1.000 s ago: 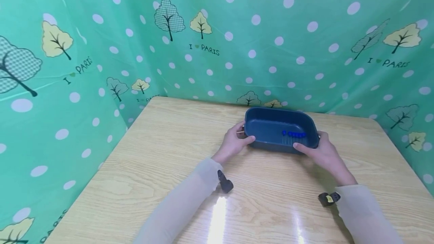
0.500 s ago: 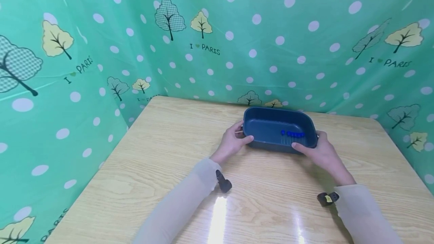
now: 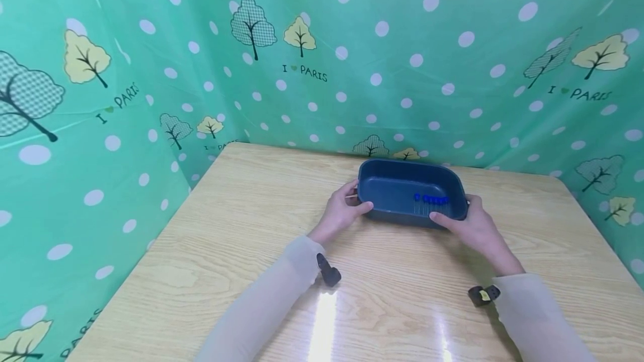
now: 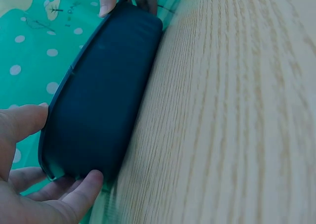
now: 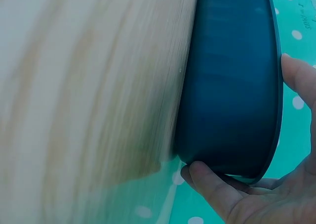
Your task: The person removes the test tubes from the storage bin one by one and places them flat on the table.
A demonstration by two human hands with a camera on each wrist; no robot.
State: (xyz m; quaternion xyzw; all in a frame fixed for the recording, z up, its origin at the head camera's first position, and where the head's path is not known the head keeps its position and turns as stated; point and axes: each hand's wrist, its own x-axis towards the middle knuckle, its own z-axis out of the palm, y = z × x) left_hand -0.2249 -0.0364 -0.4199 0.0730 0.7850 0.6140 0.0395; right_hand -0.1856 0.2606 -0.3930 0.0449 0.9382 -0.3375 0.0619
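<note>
A dark blue rectangular plastic basin [image 3: 389,191] with rounded corners is near the back of the wooden table. My left hand [image 3: 339,211] grips its left end, thumb over the front rim and the other fingers around the side. At the opposite end my right hand [image 3: 475,228] holds it the same way, thumb on the front rim. Several small bright blue pieces [image 3: 435,200] lie in a row on the basin's floor towards the right; their kind is too small to tell. Both wrist views show the basin's outer wall [image 4: 103,80] between thumb and fingers.
The wooden table [image 3: 226,239] spreads out in front and to both sides of the basin. Behind it and at the left hangs a green curtain [image 3: 312,99] with white dots and trees. A black wrist device [image 3: 328,270] sits on the left sleeve, another [image 3: 484,295] on the right.
The basin has slid slightly to the left together with both hands. The grip of each hand looks the same, and the blue pieces have kept their row.
</note>
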